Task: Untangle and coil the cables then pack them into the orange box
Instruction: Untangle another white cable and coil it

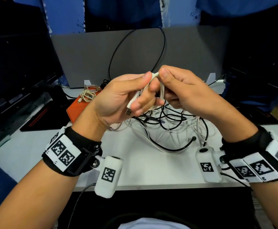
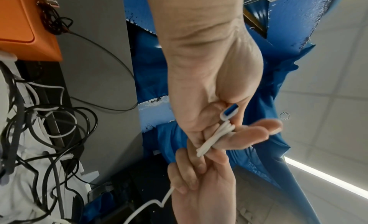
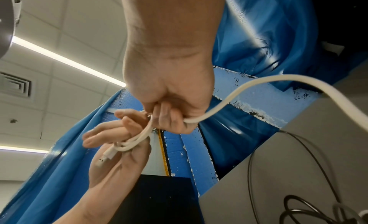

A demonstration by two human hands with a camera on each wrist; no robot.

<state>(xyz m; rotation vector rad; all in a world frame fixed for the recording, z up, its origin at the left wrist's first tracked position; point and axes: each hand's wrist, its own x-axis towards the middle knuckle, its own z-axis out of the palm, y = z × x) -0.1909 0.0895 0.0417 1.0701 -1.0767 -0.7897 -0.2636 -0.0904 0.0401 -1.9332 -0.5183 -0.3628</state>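
Observation:
Both hands are raised above the table and meet on a white USB cable [image 1: 153, 78]. My left hand [image 1: 126, 95] pinches several small loops of it between thumb and fingers, and the metal USB plug [image 1: 128, 111] hangs out below the palm. My right hand [image 1: 179, 90] grips the same white cable [image 3: 235, 96], which trails away from the fist. Under the hands lies a tangle of black and white cables [image 1: 169, 128]. The orange box [image 1: 78, 108] sits at the left, with a coiled beige cable [image 1: 87, 95] on it.
A grey panel [image 1: 140, 53] stands behind the table with a black wire looping over it. A dark monitor [image 1: 16, 63] is at the left and dark equipment at the right. The white table [image 1: 143, 169] shows bare surface near its front edge.

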